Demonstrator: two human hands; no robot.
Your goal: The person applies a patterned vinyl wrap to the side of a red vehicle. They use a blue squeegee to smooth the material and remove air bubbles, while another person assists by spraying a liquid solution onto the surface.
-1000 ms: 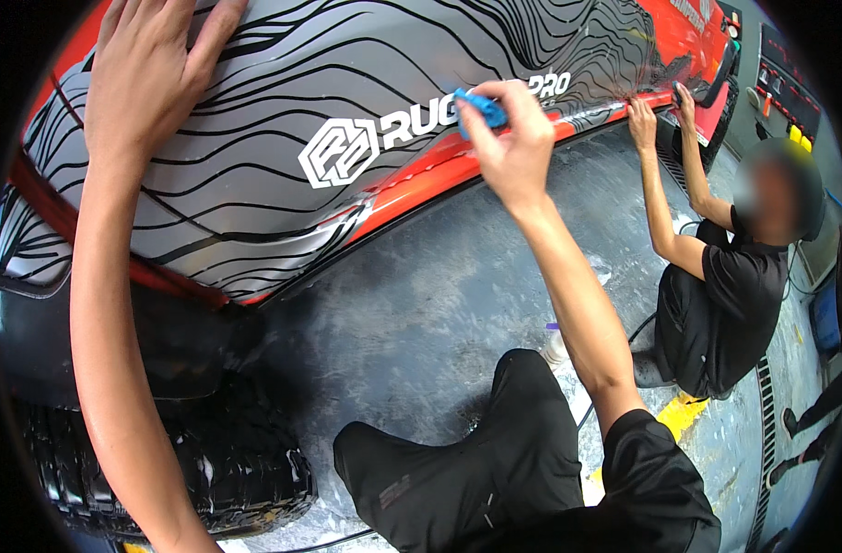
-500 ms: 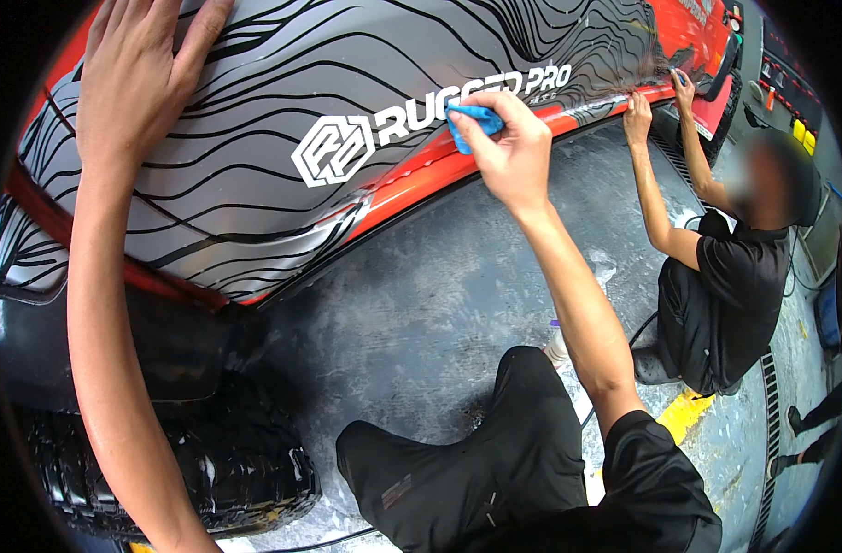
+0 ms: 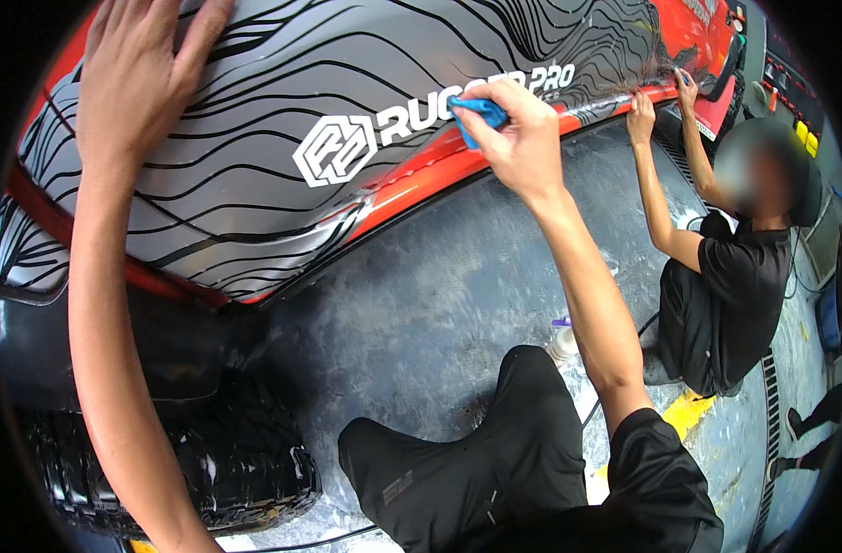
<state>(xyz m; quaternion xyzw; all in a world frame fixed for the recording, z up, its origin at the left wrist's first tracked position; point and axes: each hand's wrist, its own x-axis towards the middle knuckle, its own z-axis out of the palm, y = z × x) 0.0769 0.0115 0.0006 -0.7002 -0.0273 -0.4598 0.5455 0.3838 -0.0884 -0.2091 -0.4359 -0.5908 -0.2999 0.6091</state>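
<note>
My left hand (image 3: 137, 88) lies flat on the vehicle's side at the upper left, fingers spread. My right hand (image 3: 524, 136) pinches a small blue cloth (image 3: 477, 117) and presses it against the panel, over part of the white lettering. Grey film with wavy black lines (image 3: 255, 83) covers the panel. Beside the lettering is a white hexagonal emblem (image 3: 334, 150). Just below the right hand, the film's edge looks wrinkled along the red sill (image 3: 410, 192).
On the right a co-worker (image 3: 739, 286) crouches, both hands at the far end of the sill. A black tyre (image 3: 172, 465) stands at the lower left. A bottle with a purple top (image 3: 562, 345) is on the floor beside my knee. A drain grate (image 3: 767, 415) runs along the right.
My right hand has shifted slightly to the right with the blue cloth, still against the panel. My left hand stays in place.
</note>
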